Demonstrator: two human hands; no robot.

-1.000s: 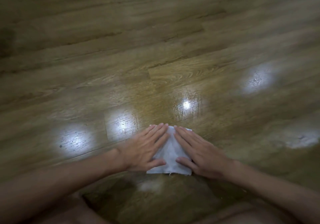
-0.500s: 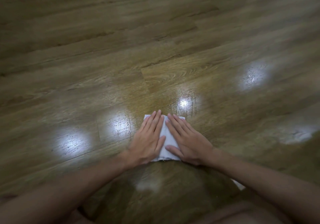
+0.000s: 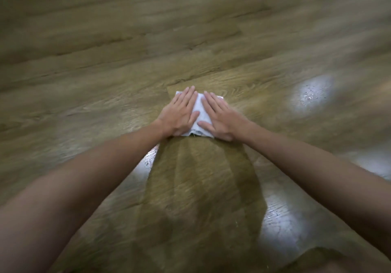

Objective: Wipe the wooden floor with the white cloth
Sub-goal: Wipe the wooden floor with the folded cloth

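Observation:
A folded white cloth (image 3: 200, 114) lies flat on the wooden floor (image 3: 105, 82), a little above the middle of the head view. My left hand (image 3: 179, 114) presses on its left half with straight fingers. My right hand (image 3: 222, 118) presses on its right half the same way, fingers pointing forward. The two hands lie side by side, with a strip of cloth showing between them. Both arms are stretched far out in front of me.
Brown wood planks run across the whole view. Bright light reflections sit on the floor at the right (image 3: 311, 93) and near my arms (image 3: 281, 224). A darker band of floor (image 3: 201, 188) runs from the cloth back toward me.
Both hands have pushed the cloth forward over the floor, away from me, and my arms have stretched out. The view has blurred with the motion.

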